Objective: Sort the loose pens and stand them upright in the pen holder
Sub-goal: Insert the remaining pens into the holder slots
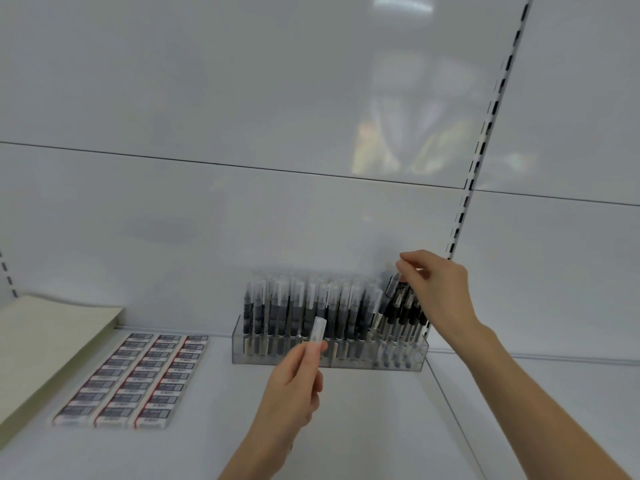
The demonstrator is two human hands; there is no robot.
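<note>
A: Where is the pen holder (398, 362)?

B: On the white shelf (346, 427), set back close to the back panel (242, 98). It is a long, clear tray. The standing pens (294, 306) fill most of it in tight rows, upright, with dark barrels under clear caps.

A: Is the right end the same?

B: Not quite. There a small group of black pens (407, 317) tilts out of line with the rest. The picture is too soft to count them.

A: What is the right hand (436, 289) doing?

B: It reaches in from the right, above that end of the tray. Its thumb and forefinger pinch the top of a leaning pen (393, 287), and the other fingers are curled loosely behind. The pen's lower part is down among the others in the tray.

A: And the left hand (294, 382)?

B: It is lower and nearer, in front of the middle of the tray. Its fingers are curled round a loose pen (318, 332), whose pale, see-through end sticks up past the fingertips. That end lies across the front wall of the tray in this view, but I cannot tell whether the two touch.

A: Anything else on the shelf?

B: To the left, well apart from the tray, flat erasers (138, 375) lie in three neat columns. Beside them, further left, lies a thick pale pad (45, 341). A slotted strip (485, 140) runs up the back panel, behind the right hand
</note>
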